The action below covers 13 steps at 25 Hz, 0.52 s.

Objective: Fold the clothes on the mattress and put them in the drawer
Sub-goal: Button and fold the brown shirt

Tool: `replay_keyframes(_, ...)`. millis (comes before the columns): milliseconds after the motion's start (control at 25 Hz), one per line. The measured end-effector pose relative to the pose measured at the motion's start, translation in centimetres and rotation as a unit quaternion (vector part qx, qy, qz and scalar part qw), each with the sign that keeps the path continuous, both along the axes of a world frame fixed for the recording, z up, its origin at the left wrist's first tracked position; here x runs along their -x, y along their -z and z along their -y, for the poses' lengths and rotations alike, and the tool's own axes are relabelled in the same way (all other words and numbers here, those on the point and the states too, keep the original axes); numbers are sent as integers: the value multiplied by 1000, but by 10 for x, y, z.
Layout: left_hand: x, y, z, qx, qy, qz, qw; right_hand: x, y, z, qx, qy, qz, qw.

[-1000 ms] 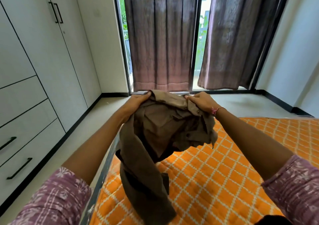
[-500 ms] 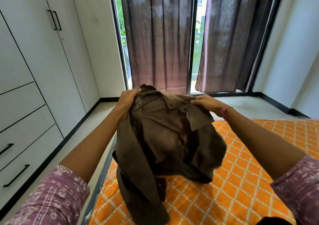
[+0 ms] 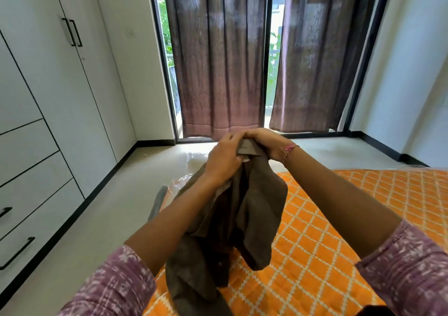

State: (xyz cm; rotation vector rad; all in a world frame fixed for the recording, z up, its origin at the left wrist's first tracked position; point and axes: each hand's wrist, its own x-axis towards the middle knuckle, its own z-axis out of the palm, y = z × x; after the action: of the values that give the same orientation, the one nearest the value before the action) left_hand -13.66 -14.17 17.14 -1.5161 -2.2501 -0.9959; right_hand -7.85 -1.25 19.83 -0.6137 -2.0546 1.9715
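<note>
A brown shirt (image 3: 244, 209) is held up over the orange quilted mattress (image 3: 339, 230), its top edge bunched between both hands. The left hand (image 3: 224, 160) and the right hand (image 3: 266, 143) are brought close together, touching, each with fingers curled round the fabric near the collar. The rest of the shirt is draped down in folds, its lower end resting on the mattress. White drawers (image 3: 26, 194) with black handles are seen at the left, and drawn curtains (image 3: 218, 56) ahead.

Brown curtains (image 3: 264, 56) hang over the window, with a white wardrobe (image 3: 48, 78) at left.
</note>
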Motion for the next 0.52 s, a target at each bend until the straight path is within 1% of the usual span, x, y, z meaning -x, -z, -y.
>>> replay_keyframes(40, 6, -4, -1, -44, -13, 34, 998, -7, 4, -4, 5, -24, -4, 1000)
replay_keyframes(120, 20, -16, 1, -66, -53, 99, 991, -19, 11, -7, -1, -80, 12, 997)
replay_keyframes(160, 25, -23, 1, -70, -76, 132, 986, -22, 15, -8, -35, -104, 23, 994)
replay_keyframes(240, 33, -31, -2, -80, -114, 183, 973, -23, 20, -2, -160, -142, 72, 974)
replay_keyframes(280, 35, -34, -3, -81, -130, 191, 970, -22, 23, 4, -204, -155, 99, 962)
replay_keyframes(320, 38, -36, -4, -81, -146, 193, 967, -21, 26, 13, -221, -157, 109, 956)
replay_keyframes(360, 40, -39, -4, -85, -165, 193, 963, -19, 30, 22, -217, -149, 95, 960)
replay_keyframes(440, 43, -44, -3, -105, -203, 186, 956, -16, 43, 41, -175, -112, 12, 978)
replay_keyframes(480, 44, -46, -3, -115, -211, 179, 954, -13, 53, 48, -195, -83, -18, 977)
replay_keyframes(520, 45, -47, -4, -127, -210, 178, 953, -9, 63, 53, -254, -50, -15, 966)
